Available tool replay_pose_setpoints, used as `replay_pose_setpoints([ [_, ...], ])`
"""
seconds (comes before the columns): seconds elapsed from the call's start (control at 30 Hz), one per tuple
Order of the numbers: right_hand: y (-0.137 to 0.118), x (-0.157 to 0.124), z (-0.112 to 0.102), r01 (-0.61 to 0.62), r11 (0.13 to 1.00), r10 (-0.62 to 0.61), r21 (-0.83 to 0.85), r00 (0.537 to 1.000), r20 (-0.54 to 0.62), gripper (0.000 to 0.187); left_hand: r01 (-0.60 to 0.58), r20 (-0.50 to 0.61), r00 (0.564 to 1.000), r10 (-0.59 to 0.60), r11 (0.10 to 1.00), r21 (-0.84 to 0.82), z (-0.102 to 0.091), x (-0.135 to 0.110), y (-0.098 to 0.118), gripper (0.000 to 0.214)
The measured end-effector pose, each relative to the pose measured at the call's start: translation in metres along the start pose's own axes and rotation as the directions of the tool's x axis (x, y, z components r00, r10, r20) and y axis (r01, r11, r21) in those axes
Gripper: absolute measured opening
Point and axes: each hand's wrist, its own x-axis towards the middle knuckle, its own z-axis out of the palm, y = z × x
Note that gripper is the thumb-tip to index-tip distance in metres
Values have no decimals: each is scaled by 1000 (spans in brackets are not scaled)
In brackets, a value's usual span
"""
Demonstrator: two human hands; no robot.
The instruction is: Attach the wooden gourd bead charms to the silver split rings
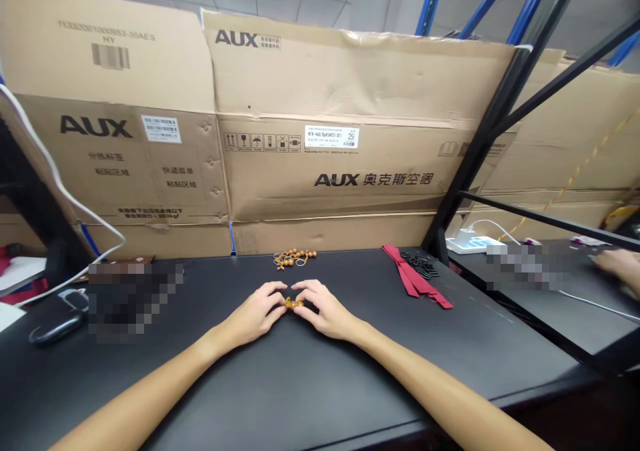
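A small amber-brown beaded charm [294,304] is between my two hands, low over the black tabletop. My left hand [259,311] pinches its left end, thumb and fingers curled together. On the other end, my right hand [324,310] grips it between thumb and fingertips. The fingers partly cover the charm, so its full shape is hidden. Beyond my hands lies a small group of similar beaded keychains [295,258] with cords and metal rings.
Red ribbon strips [416,276] and a pile of black pieces [421,264] lie at the back right. A black computer mouse [56,328] sits left, beside a white cable [63,184]. Cardboard panels [330,91] stand behind. Another person's hand [620,264] is over the neighbouring table.
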Motion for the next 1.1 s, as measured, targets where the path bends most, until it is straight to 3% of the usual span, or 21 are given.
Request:
replay_pose_setpoints([
  [0.3,14,3,2,-132,980,123,-150,990,-65,10,-15,11,1000,15,1000,-13,-4,3,2,25],
  [0.47,9,0,-1,-49,995,49,-90,999,-1,8,26,20,999,-25,1000,-8,-4,2,3,20],
  [0.63,1,0,-1,-8,999,10,-45,999,32,8,-7,13,1000,7,1000,-24,-1,1,-1,19],
  [0.9,24,1,5,-192,971,174,-141,977,-126,13,-15,47,999,16,1000,-20,-5,2,3,22],
  [1.1,37,1,6,-241,944,223,-225,969,-105,11,47,21,999,-48,999,24,-2,2,0,21],
])
